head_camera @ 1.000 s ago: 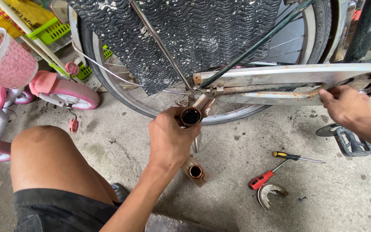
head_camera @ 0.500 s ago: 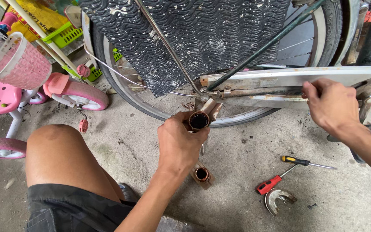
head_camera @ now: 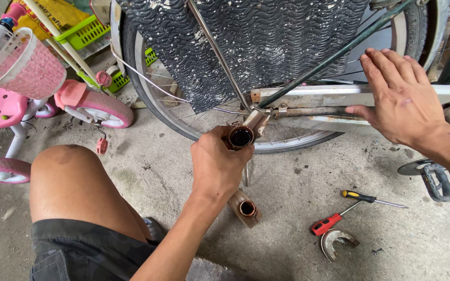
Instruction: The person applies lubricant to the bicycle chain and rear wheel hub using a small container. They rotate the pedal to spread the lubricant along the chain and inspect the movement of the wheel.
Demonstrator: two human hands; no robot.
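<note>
Head view, looking down at a concrete floor (head_camera: 147, 171) beside a bicycle. Left hand (head_camera: 217, 166) clenched around a rusty brown tube (head_camera: 240, 137), its open dark end facing the camera, held right against the lower frame joint just below the rear wheel (head_camera: 183, 119). Right hand (head_camera: 399, 99) spread flat with fingers extended, grasping nothing, thumb resting on the pale, rust-flecked chain guard (head_camera: 313, 96). Dark, paint-spattered textured cloth (head_camera: 256, 47) draped over the wheel above both hands. Second rusty tube (head_camera: 246, 208) lying on the floor just below the left wrist, open end up. To its right, 2 screwdrivers: a red-handled one (head_camera: 326, 225) and a yellow-and-black one (head_camera: 372, 199), shafts crossing. Curved metal bracket (head_camera: 336, 242) just beneath the red handle. Black pedal (head_camera: 444, 182) at the right edge, under the right forearm. Bare knee (head_camera: 74, 182) at lower left. Pink child's bicycle (head_camera: 6, 104) with a pink basket (head_camera: 24, 65) at far left, well apart from the hands. Green crates (head_camera: 84, 34) behind.
</note>
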